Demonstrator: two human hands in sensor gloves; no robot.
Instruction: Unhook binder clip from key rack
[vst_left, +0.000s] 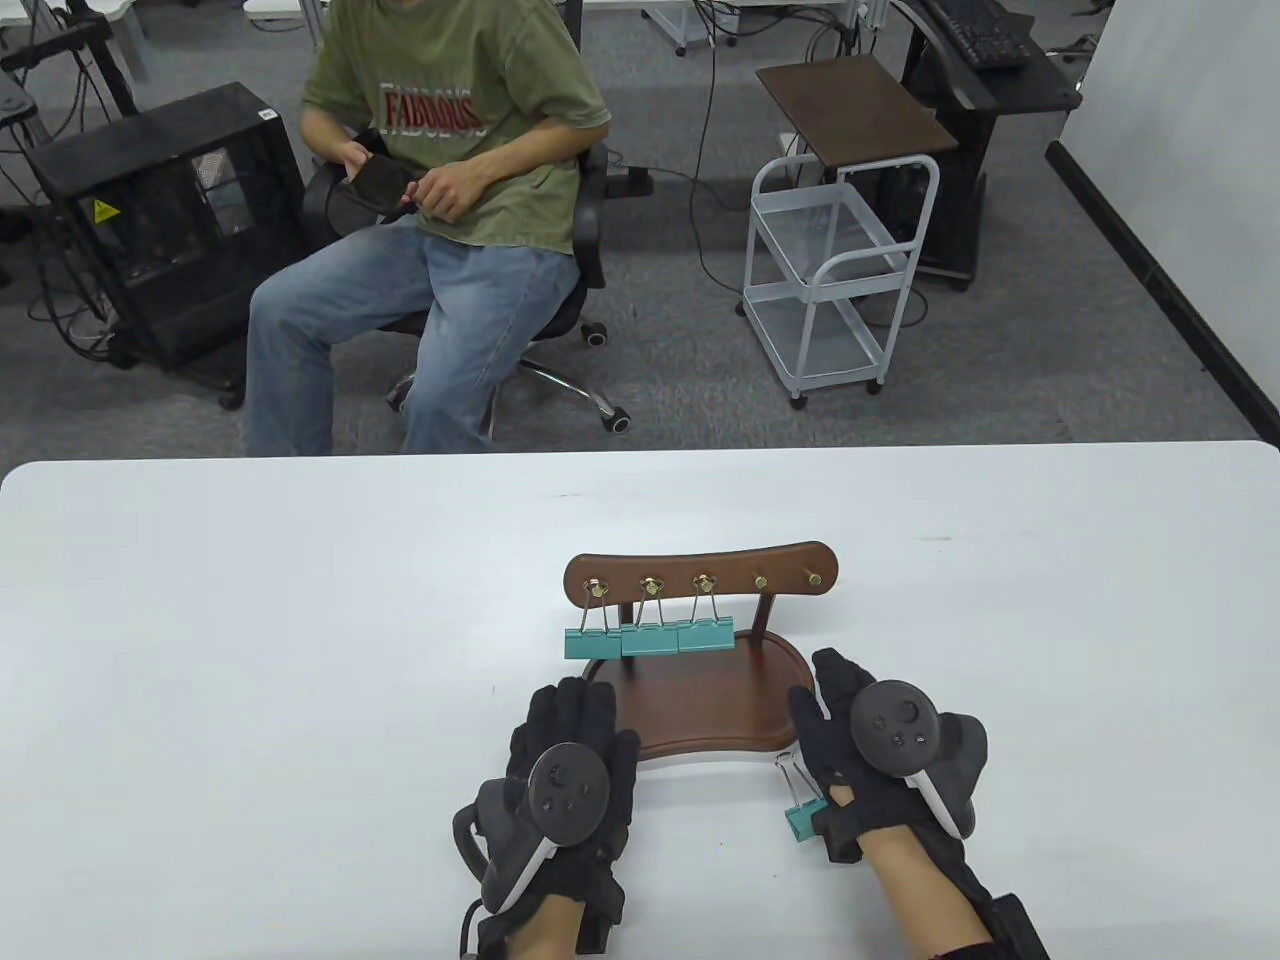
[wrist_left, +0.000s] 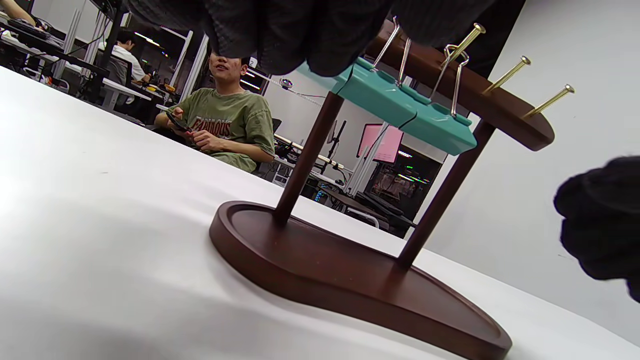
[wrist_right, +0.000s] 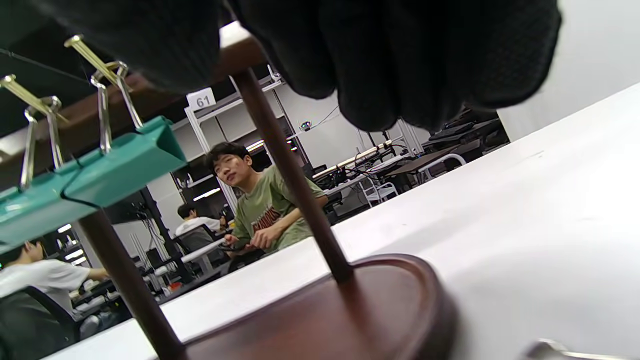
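The brown wooden key rack (vst_left: 700, 705) stands on the white table, seen also in the left wrist view (wrist_left: 350, 270) and the right wrist view (wrist_right: 350, 305). Three teal binder clips (vst_left: 648, 637) hang from its three left brass pegs; the two right pegs (vst_left: 787, 579) are bare. A fourth teal binder clip (vst_left: 801, 815) lies on the table beside the heel of my right hand. My left hand (vst_left: 565, 720) lies open at the base's front left edge. My right hand (vst_left: 830, 700) lies open at the base's right edge and holds nothing.
The table's far edge (vst_left: 640, 455) runs behind the rack. Beyond it a seated person (vst_left: 450, 200) holds a phone, with a white cart (vst_left: 835, 280) to the right.
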